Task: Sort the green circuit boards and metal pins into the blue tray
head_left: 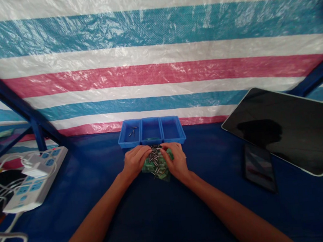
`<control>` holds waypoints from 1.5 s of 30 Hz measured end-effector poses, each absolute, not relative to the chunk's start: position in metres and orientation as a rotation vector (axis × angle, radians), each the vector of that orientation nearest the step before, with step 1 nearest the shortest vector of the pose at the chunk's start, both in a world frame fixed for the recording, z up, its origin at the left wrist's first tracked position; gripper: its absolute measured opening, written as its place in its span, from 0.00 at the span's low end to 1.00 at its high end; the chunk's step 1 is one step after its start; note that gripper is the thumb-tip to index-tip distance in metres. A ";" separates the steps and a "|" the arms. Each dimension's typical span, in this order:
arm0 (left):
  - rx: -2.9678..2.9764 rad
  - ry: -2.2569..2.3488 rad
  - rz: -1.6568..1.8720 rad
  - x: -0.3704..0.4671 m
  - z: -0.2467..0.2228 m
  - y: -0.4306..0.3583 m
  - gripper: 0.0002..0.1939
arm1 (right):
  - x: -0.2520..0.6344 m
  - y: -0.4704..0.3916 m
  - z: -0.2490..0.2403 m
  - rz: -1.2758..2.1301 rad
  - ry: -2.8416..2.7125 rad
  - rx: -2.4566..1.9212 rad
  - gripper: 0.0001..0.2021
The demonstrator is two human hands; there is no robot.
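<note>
Across the upper frame a striped plastic sheet is hanging behind the blue tabletop; a black flat screen is lying at the right, a white power strip is sitting at the left, and a dark tablet is resting beside the screen. At centre, a blue three-compartment tray is standing just beyond the hands, its left compartment holding a few metal pieces. The left hand and right hand are facing each other over a greenish clear plastic bag, with slim metal pins lying across its top. Both hands seem to be pinching one dark, slender piece by its ends; whether other fingers are gripping the plastic, I cannot tell. Handling such slender parts well is probably calling for light fingertips, low wrists and a level hold, keeping knuckles from nudging the loose pins off the slippery bag.
</note>
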State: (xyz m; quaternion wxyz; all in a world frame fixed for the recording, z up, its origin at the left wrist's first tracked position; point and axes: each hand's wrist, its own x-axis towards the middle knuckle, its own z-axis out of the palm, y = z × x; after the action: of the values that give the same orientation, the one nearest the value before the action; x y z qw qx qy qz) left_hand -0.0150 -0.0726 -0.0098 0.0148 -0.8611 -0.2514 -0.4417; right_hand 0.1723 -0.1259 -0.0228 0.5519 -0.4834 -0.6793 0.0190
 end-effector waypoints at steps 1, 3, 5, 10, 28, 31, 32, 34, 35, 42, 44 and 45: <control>-2.678 -0.784 -1.378 -0.015 -0.010 -0.073 0.06 | 0.172 -0.126 -0.023 0.042 -1.603 -1.142 0.08; -2.677 -0.781 -1.381 -0.015 -0.009 -0.073 0.06 | 0.172 -0.125 -0.024 0.040 -1.605 -1.137 0.06; -2.675 -0.777 -1.383 -0.015 -0.008 -0.073 0.06 | 0.172 -0.125 -0.024 0.043 -1.611 -1.134 0.06; -2.658 -0.786 -1.394 -0.014 -0.006 -0.075 0.06 | 0.171 -0.126 -0.022 0.040 -1.625 -1.137 0.06; -2.675 -0.748 -1.418 -0.014 -0.008 -0.074 0.06 | 0.172 -0.125 -0.025 0.021 -1.615 -1.113 0.06; -2.695 -0.767 -1.416 -0.014 -0.007 -0.075 0.06 | 0.172 -0.125 -0.024 0.031 -1.628 -1.107 0.05; -2.701 -0.770 -1.413 -0.014 -0.006 -0.075 0.06 | 0.172 -0.125 -0.024 0.032 -1.629 -1.109 0.05; -2.704 -0.768 -1.419 -0.013 -0.006 -0.075 0.07 | 0.172 -0.125 -0.023 0.029 -1.634 -1.115 0.06; -2.702 -0.765 -1.427 -0.013 -0.006 -0.075 0.06 | 0.172 -0.125 -0.023 0.028 -1.638 -1.119 0.06; -2.631 -0.707 -1.517 -0.009 0.000 -0.083 0.10 | 0.172 -0.125 -0.023 0.036 -1.684 -1.126 0.07; -2.597 -0.712 -1.560 -0.008 0.002 -0.085 0.11 | 0.171 -0.125 -0.024 0.048 -1.679 -1.141 0.08; -2.582 -0.728 -1.584 -0.008 0.003 -0.086 0.11 | 0.171 -0.125 -0.025 0.054 -1.673 -1.152 0.09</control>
State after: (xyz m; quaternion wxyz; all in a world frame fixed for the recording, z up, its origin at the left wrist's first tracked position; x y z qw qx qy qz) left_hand -0.0076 -0.0856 0.0031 0.0129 -0.8286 -0.2337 -0.5085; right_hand 0.1714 -0.1252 -0.0247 0.5268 -0.4820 -0.6998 0.0225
